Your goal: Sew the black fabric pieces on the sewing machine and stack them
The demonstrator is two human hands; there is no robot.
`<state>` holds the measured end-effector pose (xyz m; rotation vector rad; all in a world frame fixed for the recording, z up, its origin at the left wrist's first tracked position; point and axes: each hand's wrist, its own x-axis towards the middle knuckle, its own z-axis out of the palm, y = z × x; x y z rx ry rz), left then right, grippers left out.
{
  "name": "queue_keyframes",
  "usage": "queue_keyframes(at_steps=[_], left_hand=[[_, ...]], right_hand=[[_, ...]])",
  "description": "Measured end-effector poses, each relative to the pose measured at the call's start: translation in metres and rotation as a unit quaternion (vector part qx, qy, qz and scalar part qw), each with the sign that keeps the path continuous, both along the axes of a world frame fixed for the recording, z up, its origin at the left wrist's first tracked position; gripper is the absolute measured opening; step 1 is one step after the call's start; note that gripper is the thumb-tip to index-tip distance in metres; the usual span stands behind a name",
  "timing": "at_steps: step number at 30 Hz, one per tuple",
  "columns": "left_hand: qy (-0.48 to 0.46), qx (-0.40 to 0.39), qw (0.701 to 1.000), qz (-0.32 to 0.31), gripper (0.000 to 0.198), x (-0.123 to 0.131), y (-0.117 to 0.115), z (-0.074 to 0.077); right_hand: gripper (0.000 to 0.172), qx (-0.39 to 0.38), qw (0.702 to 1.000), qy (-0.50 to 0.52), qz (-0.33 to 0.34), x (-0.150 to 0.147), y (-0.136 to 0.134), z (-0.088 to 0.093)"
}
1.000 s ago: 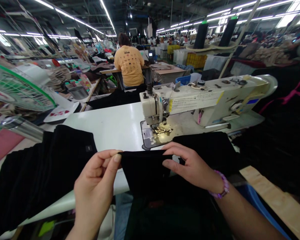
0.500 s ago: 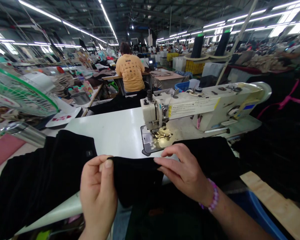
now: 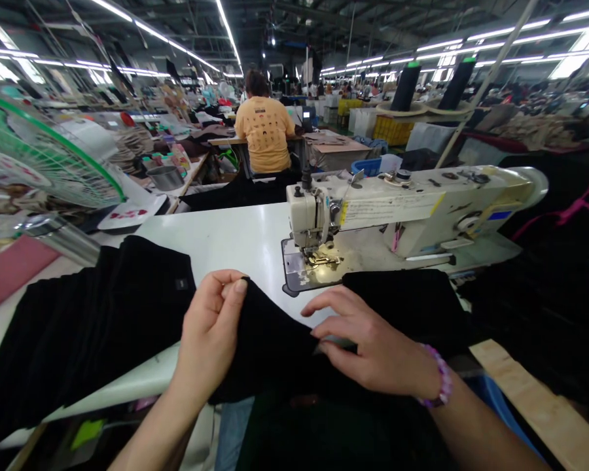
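A black fabric piece (image 3: 275,333) hangs between my hands in front of the sewing machine (image 3: 373,203). My left hand (image 3: 213,320) pinches its upper left corner between thumb and fingers, raised above the table edge. Lower down, my right hand (image 3: 363,333) holds the right end of the top edge between thumb and fingertips, with the index finger lifted off. A beaded bracelet (image 3: 436,376) circles the right wrist. Just beyond the hands lies the machine's needle plate (image 3: 299,265). The lower part of the fabric merges with dark cloth on my lap.
Stacked black garment pieces (image 3: 103,314) lie on the left of the white table (image 3: 216,239); another black piece (image 3: 402,301) lies right. A metal flask (image 3: 59,235) and a fan (image 3: 53,157) stand left. A wooden board (image 3: 535,399) juts in at right. A person (image 3: 264,127) sits ahead.
My left hand has moved up and to the right with its corner, so the fabric's top edge now slopes down to the right. My right hand has dropped slightly. The view has shifted a little.
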<state>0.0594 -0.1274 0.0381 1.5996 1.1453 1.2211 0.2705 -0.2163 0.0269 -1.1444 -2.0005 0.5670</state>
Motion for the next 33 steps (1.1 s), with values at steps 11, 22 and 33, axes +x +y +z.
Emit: queue_keyframes(at_steps=[11, 22, 33], left_hand=[[0.015, 0.089, 0.986, 0.137, 0.027, -0.005, -0.018, -0.015], [0.163, 0.168, 0.968, 0.089, 0.027, -0.014, -0.015, -0.003], [0.247, 0.232, 0.901, -0.269, 0.013, 0.035, 0.015, 0.005]], right_hand=[[0.013, -0.115, 0.921, 0.309, -0.206, -0.011, 0.01, -0.018], [0.016, 0.15, 0.948, 0.122, -0.255, -0.004, 0.014, -0.013], [0.014, -0.002, 0.95, 0.222, -0.219, -0.01, 0.018, -0.032]])
